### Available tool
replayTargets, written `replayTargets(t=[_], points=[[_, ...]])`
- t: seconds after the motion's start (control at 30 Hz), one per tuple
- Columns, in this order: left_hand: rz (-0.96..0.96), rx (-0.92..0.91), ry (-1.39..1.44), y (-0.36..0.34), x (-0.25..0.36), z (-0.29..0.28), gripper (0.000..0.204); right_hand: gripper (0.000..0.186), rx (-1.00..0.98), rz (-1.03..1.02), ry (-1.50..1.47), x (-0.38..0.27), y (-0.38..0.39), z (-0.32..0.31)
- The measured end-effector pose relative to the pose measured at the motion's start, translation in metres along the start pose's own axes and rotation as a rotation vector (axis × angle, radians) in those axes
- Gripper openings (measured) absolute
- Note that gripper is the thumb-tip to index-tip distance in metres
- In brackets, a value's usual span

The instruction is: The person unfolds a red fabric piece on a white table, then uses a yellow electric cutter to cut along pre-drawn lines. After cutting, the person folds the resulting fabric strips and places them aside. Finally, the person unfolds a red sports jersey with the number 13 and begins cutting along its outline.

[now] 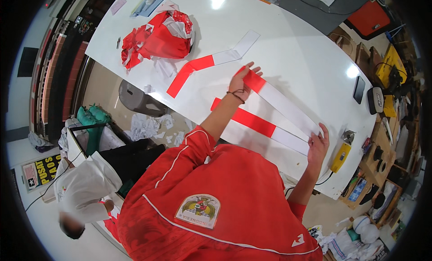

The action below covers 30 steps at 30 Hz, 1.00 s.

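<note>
Here, there are three long strips, each part red and part white. The held strip [288, 104] stretches between two hands above the white table [319, 58]. The near strip [252, 120] lies just below it, and the bent strip [194, 65] lies farther off.

The left hand [243, 81] has its fingers spread apart, with the red end across it; I can't tell if the thumb pins it. The right hand [318, 144] has bent fingers and has hold of the white end.

One cloth pile [166, 38], red and white, sits near the table's edge. One black phone [359, 89] and one yellow cutter [341, 157] are on the right side.

The red shirt [225, 184] has a badge [198, 210] with small, upside-down letters. A wall sign [41, 172] has big yellow letters on black.

One other person [87, 184] is bent over, hands hard to see. The near strip's white end is partly hidden by the right hand.
</note>
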State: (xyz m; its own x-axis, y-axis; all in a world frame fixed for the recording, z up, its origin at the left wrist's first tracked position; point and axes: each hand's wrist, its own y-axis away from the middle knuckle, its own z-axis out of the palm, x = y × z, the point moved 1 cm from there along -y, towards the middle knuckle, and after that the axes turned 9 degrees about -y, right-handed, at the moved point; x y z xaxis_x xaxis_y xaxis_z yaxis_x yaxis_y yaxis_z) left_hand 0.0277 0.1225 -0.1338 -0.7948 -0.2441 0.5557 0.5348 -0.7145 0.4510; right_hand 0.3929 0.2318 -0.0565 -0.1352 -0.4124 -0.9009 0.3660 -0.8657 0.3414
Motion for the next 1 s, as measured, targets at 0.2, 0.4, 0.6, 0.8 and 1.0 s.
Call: replayTargets(t=[0.2,0.4,0.6,0.8,1.0], points=[[0.117,-0.003,-0.112,0.020,0.062,-0.026,0.050,0.040,0.211,-0.108,-0.120,0.010,0.003,-0.064],[0.071,0.036,-0.362,0.054,0.092,-0.047,0.047,0.028,0.224,-0.085,-0.198,0.016,0.002,-0.116],[0.015,0.154,-0.539,0.081,0.094,-0.056,0.040,0.020,0.278,-0.032,-0.064,0.011,0.011,-0.143],[0.012,0.132,-0.617,0.083,0.093,-0.063,0.042,0.022,0.360,0.019,-0.029,0.010,0.018,-0.157],[0.177,0.221,-0.770,0.081,0.088,-0.074,0.024,0.012,0.433,-0.043,0.252,0.018,0.030,-0.171]])
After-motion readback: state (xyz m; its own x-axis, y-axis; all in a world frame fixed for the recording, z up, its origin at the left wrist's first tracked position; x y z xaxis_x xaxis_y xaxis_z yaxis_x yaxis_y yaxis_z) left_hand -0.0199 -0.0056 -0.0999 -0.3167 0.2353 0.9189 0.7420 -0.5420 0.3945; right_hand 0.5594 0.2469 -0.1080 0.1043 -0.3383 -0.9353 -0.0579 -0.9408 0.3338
